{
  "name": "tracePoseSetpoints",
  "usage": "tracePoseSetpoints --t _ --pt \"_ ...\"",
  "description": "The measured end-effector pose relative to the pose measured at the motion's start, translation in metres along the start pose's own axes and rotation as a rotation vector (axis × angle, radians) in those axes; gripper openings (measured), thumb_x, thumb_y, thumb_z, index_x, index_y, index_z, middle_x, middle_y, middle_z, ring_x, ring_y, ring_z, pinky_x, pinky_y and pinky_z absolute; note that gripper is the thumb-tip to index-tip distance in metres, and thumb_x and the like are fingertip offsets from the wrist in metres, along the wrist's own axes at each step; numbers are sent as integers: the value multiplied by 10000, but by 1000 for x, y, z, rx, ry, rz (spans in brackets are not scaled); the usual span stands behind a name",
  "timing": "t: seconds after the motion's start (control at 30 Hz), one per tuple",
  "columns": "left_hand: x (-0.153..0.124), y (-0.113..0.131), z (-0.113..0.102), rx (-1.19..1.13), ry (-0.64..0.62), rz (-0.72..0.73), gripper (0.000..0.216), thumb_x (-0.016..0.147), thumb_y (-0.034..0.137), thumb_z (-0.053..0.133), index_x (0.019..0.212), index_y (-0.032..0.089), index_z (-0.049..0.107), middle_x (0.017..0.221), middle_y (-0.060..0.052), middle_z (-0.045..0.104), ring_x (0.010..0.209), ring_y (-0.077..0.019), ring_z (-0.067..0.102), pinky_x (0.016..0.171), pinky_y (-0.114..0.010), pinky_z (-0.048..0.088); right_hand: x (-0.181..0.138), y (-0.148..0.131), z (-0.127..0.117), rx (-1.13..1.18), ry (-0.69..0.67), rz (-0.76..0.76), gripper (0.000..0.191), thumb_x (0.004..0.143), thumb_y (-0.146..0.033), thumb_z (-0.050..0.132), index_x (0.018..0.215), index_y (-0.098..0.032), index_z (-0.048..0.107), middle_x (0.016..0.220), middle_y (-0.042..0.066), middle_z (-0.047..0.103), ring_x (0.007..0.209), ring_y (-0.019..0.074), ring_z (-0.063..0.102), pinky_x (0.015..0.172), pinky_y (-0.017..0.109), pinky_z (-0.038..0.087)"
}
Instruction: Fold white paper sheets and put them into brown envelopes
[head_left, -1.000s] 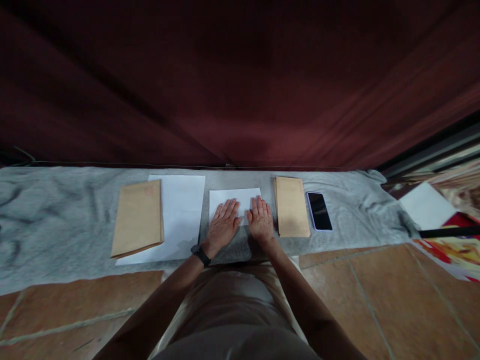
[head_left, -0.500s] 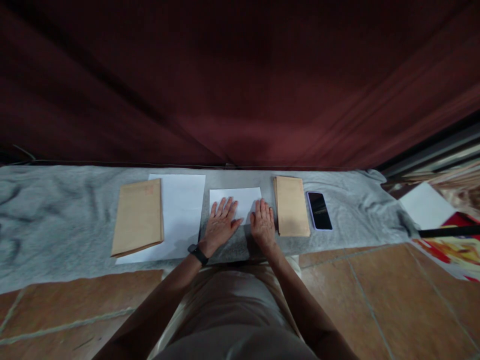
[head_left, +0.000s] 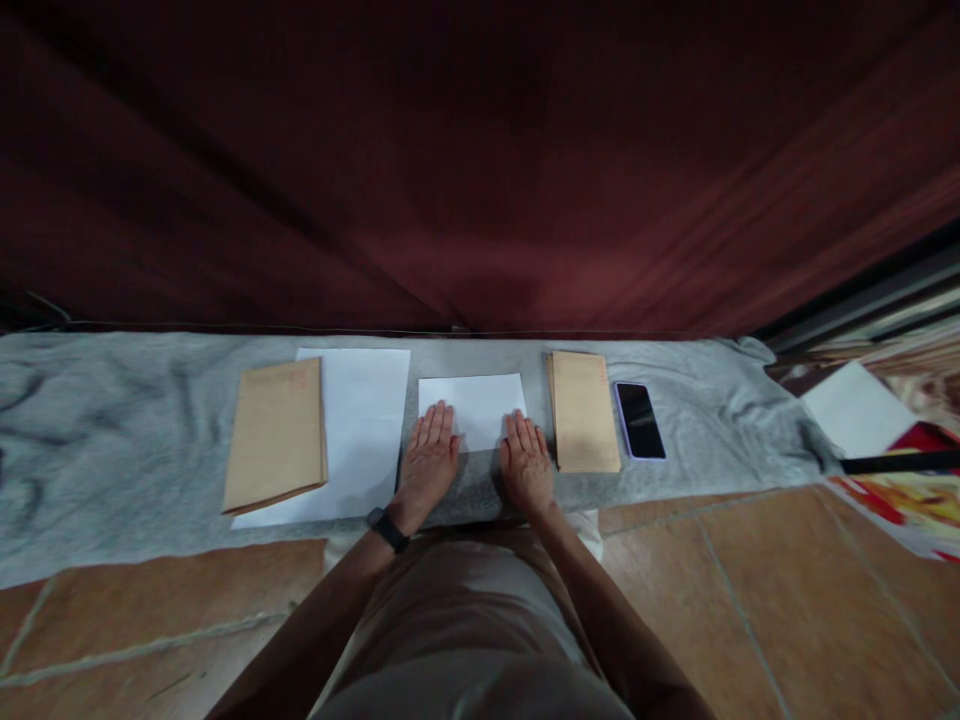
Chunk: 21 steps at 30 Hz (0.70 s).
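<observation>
A small folded white paper (head_left: 472,405) lies on a grey cloth (head_left: 112,440) in front of me. My left hand (head_left: 429,462) lies flat, fingers stretched out, on the paper's near left corner; a black band is on that wrist. My right hand (head_left: 527,462) lies flat on the near right corner, fingers together and straight. Neither hand holds anything. A larger white sheet (head_left: 364,420) lies to the left, partly under a stack of brown envelopes (head_left: 276,435).
A second stack of brown envelopes (head_left: 583,410) lies right of the paper, with a dark phone (head_left: 640,421) beside it. A dark red curtain (head_left: 480,160) hangs behind the cloth. Tiled floor (head_left: 750,600) lies near me; white and coloured papers (head_left: 862,410) sit far right.
Both hands slid apart and back toward me along the folded paper, from its middle to its near corners. More of the paper now shows.
</observation>
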<state>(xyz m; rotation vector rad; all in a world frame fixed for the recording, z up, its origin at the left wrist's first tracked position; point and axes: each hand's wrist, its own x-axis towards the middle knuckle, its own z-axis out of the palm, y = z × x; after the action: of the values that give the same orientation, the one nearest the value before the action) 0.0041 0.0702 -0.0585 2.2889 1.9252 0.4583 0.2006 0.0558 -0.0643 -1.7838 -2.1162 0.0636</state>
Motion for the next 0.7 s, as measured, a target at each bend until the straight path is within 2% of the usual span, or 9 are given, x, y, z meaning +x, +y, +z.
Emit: tracePoseSetpoints --t 0.1,0.17,0.3,0.47,0.7 --pt "-4 -1 -4 -3 32 -54 593 1035 272 327 1600 98 369 1647 -177 393 1553 -302 339 1257 -523 325 -3 1 0 -1 8 15 516 1074 -226 367 1572 -108 438 1612 149 462 1496 276 441 1237 485 348" --pt "4 -2 -8 -14 32 -33 574 1029 249 326 1573 83 410 1638 -185 409 1554 -298 339 1257 -509 332 -3 1 0 -3 6 22 518 1072 -221 373 1572 -104 437 1614 148 459 1495 277 442 1241 480 341" --pt "46 -2 -12 -69 7 128 541 1021 220 332 1531 95 465 1625 -154 445 1554 -266 334 1273 -466 312 -3 1 1 3 8 23 533 1063 -211 378 1584 -106 417 1622 157 442 1506 279 426 1243 491 332" --pt "99 -3 -6 -95 -39 98 486 1025 257 361 1436 82 553 1453 -184 594 1386 -288 514 1199 -439 394 -2 1 0 5 -6 26 527 1073 -234 362 1584 -116 420 1627 144 440 1511 276 417 1243 487 330" --pt "114 0 -5 -24 -69 143 362 1009 341 471 1241 131 653 1248 -188 631 1230 -355 541 1093 -488 418 -1 2 -1 22 -21 26 539 1064 -244 380 1585 -111 413 1624 148 445 1507 277 421 1246 488 321"
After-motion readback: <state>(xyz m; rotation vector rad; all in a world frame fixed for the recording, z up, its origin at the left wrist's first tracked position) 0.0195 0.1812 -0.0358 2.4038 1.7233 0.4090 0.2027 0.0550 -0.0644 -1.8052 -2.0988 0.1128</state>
